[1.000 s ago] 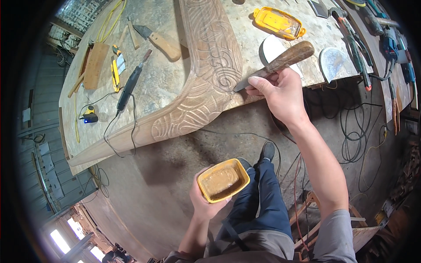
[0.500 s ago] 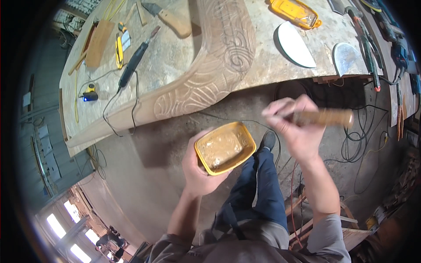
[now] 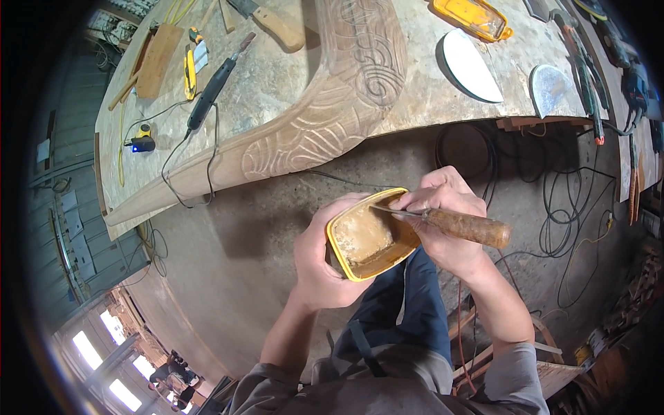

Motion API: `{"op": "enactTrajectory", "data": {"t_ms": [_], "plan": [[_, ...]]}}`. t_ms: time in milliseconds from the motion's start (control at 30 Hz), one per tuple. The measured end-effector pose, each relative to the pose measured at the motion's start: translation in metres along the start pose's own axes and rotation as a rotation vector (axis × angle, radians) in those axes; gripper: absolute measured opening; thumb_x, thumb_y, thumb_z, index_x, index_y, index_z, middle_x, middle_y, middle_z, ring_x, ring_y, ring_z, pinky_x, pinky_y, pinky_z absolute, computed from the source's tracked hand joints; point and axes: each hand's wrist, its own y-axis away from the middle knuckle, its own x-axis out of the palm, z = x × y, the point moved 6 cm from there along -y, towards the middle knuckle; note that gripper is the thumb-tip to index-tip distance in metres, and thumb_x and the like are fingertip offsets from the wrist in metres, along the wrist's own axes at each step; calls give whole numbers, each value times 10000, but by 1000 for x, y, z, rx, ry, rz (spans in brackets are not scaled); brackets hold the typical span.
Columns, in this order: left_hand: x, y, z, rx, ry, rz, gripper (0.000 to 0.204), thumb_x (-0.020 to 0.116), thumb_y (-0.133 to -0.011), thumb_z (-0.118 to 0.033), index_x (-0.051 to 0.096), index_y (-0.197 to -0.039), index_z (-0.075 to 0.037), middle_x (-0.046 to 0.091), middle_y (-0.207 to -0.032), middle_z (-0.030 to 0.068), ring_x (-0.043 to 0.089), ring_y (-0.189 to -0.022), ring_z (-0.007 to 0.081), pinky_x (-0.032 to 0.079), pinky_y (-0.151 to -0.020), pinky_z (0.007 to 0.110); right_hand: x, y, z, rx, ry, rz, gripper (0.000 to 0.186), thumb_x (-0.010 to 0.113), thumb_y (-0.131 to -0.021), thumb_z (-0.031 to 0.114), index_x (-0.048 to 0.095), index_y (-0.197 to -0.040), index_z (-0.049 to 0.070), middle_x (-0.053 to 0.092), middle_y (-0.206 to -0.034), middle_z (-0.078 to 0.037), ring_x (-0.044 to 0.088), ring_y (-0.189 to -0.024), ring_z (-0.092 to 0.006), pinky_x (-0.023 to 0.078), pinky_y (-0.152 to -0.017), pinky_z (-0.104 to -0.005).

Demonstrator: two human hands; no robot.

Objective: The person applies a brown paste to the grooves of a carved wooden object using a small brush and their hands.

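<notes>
My left hand (image 3: 315, 256) is wrapped round the side of a yellow plastic tub (image 3: 400, 257), tilted so that its opening faces me. Tan paste (image 3: 370, 235) coats the inside and the bottom. In my right hand (image 3: 448, 194) is a wooden-handled tool (image 3: 477, 229) with a thin metal blade, which reaches over the far right rim into the tub. My right fingertips hide part of the blade, so its exact shape cannot be made out. Both hands are in front of the workbench edge, above the floor.
A curved, carved wooden piece (image 3: 304, 138) lies along the workbench (image 3: 422, 104). On the bench are a corded black pen-like tool (image 3: 211, 93), a yellow utility knife (image 3: 189, 72), a white half-round plate (image 3: 472, 66) and a yellow tray (image 3: 470, 17). Cables (image 3: 560, 214) coil on the floor.
My right hand has come left and down to the tub, bringing the tool's blade inside. The tub has shifted slightly right and tilted further.
</notes>
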Motion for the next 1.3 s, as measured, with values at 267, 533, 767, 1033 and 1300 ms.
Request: {"op": "enactTrajectory", "data": {"t_ms": [267,533,767,1033,1300], "plan": [[-4,11,3,-127,-34,-62,791,875,-638,-14,471,-1316,38,583,-1288,164,595,-1171,220,473,-1014,371,-10,6,3,2,26,-88,205,776,-726,-60,615,-780,56,724,-844,-36,632,-749,-201,531,-735,-312],[20,89,48,-402,208,-4,816,853,-663,14,430,-1359,48,622,-1246,152,618,-1146,200,489,-998,350,-41,-55,-45,561,-282,-267,123,669,-891,38,605,-973,-29,701,-896,-121,677,-756,-153,550,-690,-257],[34,110,55,-457,156,-11,698,861,-660,-70,531,-1265,42,675,-1158,144,664,-1051,195,509,-940,337,-27,-82,-70,573,-348,-174,133,655,-921,18,595,-1004,-68,695,-826,-96,686,-746,-133,578,-672,-257],[28,108,58,-423,184,43,793,860,-665,16,449,-1342,58,628,-1240,157,622,-1140,199,489,-1001,349,-20,-87,-66,595,-280,-125,149,660,-918,19,598,-1012,-79,700,-827,-106,692,-743,-138,579,-678,-261],[25,102,58,-404,214,8,779,871,-668,-10,462,-1328,57,640,-1222,159,633,-1123,197,492,-999,353,-19,-90,-65,644,-221,-135,154,674,-898,11,609,-1005,-78,704,-820,-104,692,-738,-134,577,-659,-264]]}}
